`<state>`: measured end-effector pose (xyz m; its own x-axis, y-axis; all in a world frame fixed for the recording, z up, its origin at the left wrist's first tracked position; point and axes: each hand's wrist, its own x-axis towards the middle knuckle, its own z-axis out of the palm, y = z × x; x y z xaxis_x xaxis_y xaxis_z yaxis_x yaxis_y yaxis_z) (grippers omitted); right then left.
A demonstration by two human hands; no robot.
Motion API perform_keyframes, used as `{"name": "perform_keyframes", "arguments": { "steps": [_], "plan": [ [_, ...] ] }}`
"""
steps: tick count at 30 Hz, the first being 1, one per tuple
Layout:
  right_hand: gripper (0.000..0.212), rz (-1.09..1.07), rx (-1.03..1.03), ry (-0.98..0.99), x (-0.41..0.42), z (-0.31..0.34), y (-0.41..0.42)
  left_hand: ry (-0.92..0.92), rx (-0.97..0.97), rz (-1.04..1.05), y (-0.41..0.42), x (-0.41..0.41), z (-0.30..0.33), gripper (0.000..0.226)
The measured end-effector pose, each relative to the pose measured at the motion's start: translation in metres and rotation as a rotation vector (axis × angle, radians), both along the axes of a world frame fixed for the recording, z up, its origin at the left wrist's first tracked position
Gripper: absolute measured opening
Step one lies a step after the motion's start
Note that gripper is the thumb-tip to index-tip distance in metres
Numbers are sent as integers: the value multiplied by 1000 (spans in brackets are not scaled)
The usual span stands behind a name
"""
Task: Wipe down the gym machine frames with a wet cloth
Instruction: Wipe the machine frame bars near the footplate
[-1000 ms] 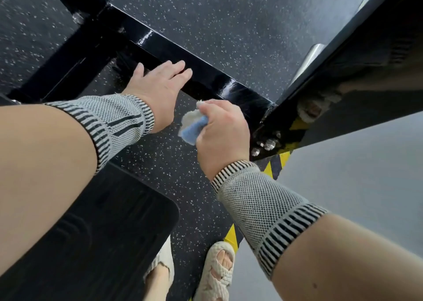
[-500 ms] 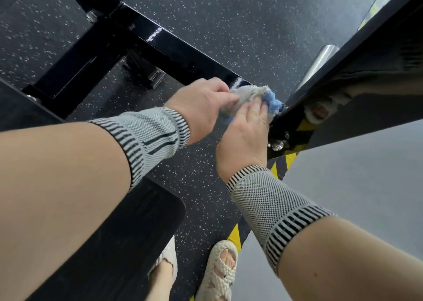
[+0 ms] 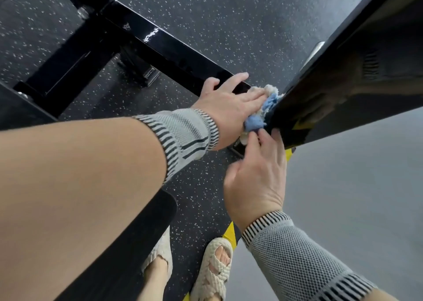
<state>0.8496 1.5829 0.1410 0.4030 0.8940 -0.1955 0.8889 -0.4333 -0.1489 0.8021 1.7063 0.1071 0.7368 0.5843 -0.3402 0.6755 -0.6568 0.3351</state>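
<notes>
A blue and cream cloth (image 3: 259, 115) is bunched where the black frame bar (image 3: 160, 46) meets the glossy black upright panel (image 3: 343, 78). My left hand (image 3: 226, 108) lies flat over the cloth, fingers spread, and presses it against the panel's edge. Just below it, my right hand (image 3: 258, 177) has open fingers, and their tips touch the cloth's lower blue part. Much of the cloth is hidden under my left hand. Both wrists wear grey knitted bands.
A black padded seat (image 3: 119, 255) sits low on the left. The floor is speckled black rubber (image 3: 240, 10), with yellow-black hazard tape (image 3: 230, 233) bordering a grey floor (image 3: 354, 197) at right. A chrome tube (image 3: 314, 53) stands behind the panel. My sandalled feet (image 3: 212, 268) are below.
The cloth passed from my right hand to under my left hand and moved right, onto the panel's edge. My right hand drew back and opened its fingers.
</notes>
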Motion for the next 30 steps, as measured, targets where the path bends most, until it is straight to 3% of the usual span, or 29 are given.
{"name": "perform_keyframes", "arguments": {
  "steps": [3,6,10,15,21,30],
  "plan": [
    [80,173,-248,-35,6,7,-4,13,-33,17,5,1,4,81],
    [84,154,-282,-99,10,10,-5,29,-68,31,3,4,9,88],
    [82,98,-233,-35,19,11,-20,-20,-100,73,-17,-6,-3,72],
    [65,-410,196,185,36,19,-30,-39,-169,143,-5,7,3,84],
    [92,-371,-36,164,36,12,-14,-127,-202,248,-15,10,-4,79],
    [101,-413,-35,163,25,5,-8,-173,-307,310,-25,6,0,68]
  ]
}}
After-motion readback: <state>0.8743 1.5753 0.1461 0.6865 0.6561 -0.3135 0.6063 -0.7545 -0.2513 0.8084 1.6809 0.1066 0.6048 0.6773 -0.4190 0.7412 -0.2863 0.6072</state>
